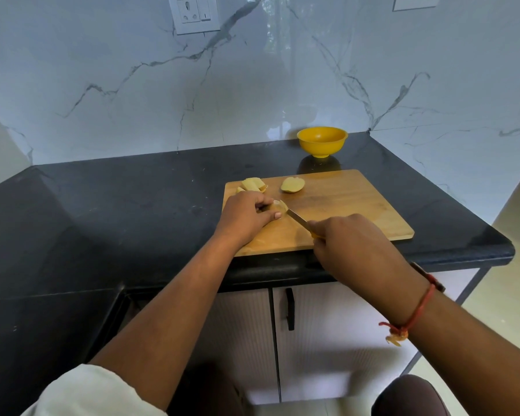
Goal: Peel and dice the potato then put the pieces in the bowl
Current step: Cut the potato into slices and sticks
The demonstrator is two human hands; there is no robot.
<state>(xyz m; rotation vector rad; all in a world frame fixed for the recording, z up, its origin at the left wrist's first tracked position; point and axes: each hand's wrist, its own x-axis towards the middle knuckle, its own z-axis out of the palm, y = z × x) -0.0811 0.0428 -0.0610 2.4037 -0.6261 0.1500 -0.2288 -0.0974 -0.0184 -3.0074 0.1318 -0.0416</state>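
Observation:
On the wooden cutting board (342, 202) my left hand (246, 214) holds down a pale potato piece (278, 205), fingers curled over it. My right hand (351, 241) grips a knife (296, 218) by its yellow handle, and the blade tip meets that piece. A peeled potato half (292, 185) lies flat farther back on the board. Several cut potato slices (252, 185) sit at the board's back left corner. The yellow bowl (322, 142) stands behind the board near the wall, and I see nothing inside it.
The board lies on a black stone counter (117, 211) whose front edge runs just under my wrists. A marble wall (252, 85) with sockets rises behind. Cabinet doors with a black handle (289, 309) are below.

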